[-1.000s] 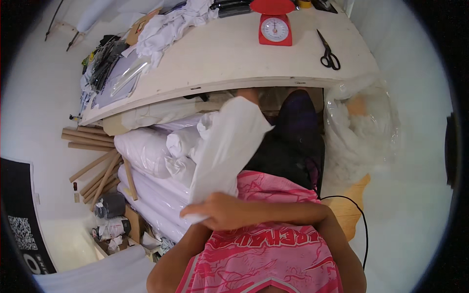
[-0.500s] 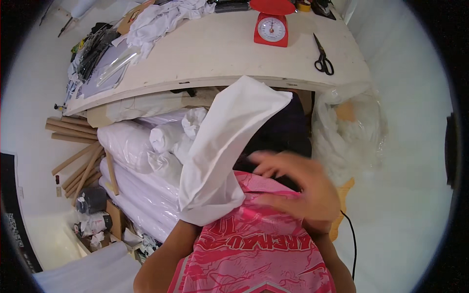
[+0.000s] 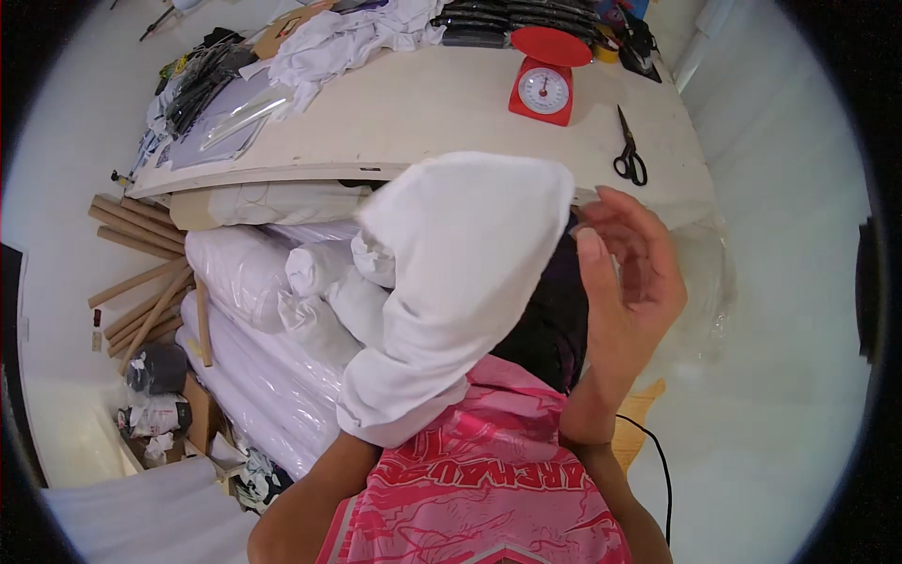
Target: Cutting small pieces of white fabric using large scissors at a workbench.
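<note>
A piece of plain white fabric, like a sleeve or bag, is drawn over my left hand and wrist. Only my left forearm shows below its gathered edge, so the fingers inside are hidden. The fabric's broad top stands up in front of the table edge. Beside its right corner is my right hand, thumb and curved fingers apart, with nothing visible between them. The pink patterned jersey I wear lies below both arms.
A table ahead carries a red dial scale, black scissors and crumpled white cloth. Plastic-wrapped white rolls and cardboard tubes sit at left. A clear plastic bag stands right; a black cable hangs nearby.
The white fabric has spread wider and rounder at its top and shifted right. My right hand has moved up and right from above the jersey to beside the fabric's corner.
</note>
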Tool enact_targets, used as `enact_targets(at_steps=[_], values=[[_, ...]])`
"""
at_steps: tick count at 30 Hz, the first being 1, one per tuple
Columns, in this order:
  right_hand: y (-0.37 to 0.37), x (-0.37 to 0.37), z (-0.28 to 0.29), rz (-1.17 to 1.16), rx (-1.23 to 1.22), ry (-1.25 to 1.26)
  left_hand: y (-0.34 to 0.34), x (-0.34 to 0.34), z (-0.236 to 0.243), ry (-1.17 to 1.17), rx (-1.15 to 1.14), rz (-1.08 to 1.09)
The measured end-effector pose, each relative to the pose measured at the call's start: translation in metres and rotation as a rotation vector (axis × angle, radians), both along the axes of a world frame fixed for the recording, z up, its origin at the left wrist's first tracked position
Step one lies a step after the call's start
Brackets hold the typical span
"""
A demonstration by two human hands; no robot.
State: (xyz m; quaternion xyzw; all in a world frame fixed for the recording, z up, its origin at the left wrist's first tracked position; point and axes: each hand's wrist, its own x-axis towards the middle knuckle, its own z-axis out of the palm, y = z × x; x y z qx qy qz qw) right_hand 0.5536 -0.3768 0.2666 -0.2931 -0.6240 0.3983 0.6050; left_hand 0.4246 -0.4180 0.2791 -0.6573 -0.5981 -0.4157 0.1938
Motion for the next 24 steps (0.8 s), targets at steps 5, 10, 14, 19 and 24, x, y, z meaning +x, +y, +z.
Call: enact_targets(at_steps=[5,10,14,19,24], values=[[0.006,-0.008,0.010,0.075,0.113,0.009,-0.020,-0.001,-0.011,-0.165,-0.306,-0.055],[0.017,-0.007,0.015,0.129,-0.090,0.079,-0.041,-0.021,-0.033,-0.473,-0.567,-0.191],[0.050,-0.003,0.013,0.086,-0.115,0.109,-0.149,-0.059,-0.060,-0.702,-0.774,-0.328],[0.064,0.014,0.034,0.014,0.021,0.089,-0.100,-0.051,-0.076,-0.994,-1.003,-0.490],[0.058,0.029,0.046,0.039,0.120,0.118,-0.112,-0.082,-0.108,-1.199,-1.192,-0.589]])
